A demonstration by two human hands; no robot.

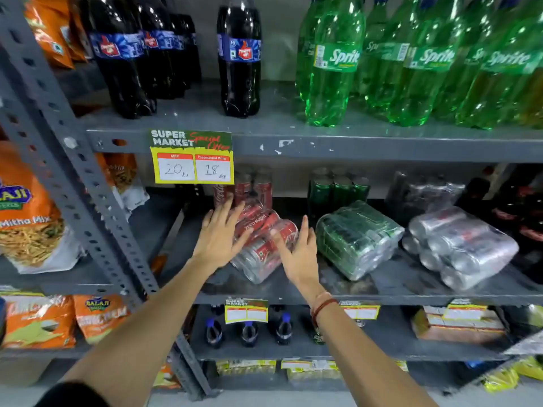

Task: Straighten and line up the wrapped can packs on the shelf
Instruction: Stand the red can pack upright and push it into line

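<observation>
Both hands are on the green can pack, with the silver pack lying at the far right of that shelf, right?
Not quite. In the head view the left hand and right hand are on the red can pack, not the green can pack. The silver pack does lie at the far right.

We see a grey metal shelf rack [293,148] with chipped paint on its front edge. A grey post [58,160] full of small holes leans across the left side. A pale wall [279,39] shows behind the top shelf. A yellow price sign [192,164] hangs from the shelf edge. Smaller yellow price signs [246,311] hang on the shelf below. A strip of light floor [264,399] shows at the bottom. The light is bright and even.
</observation>
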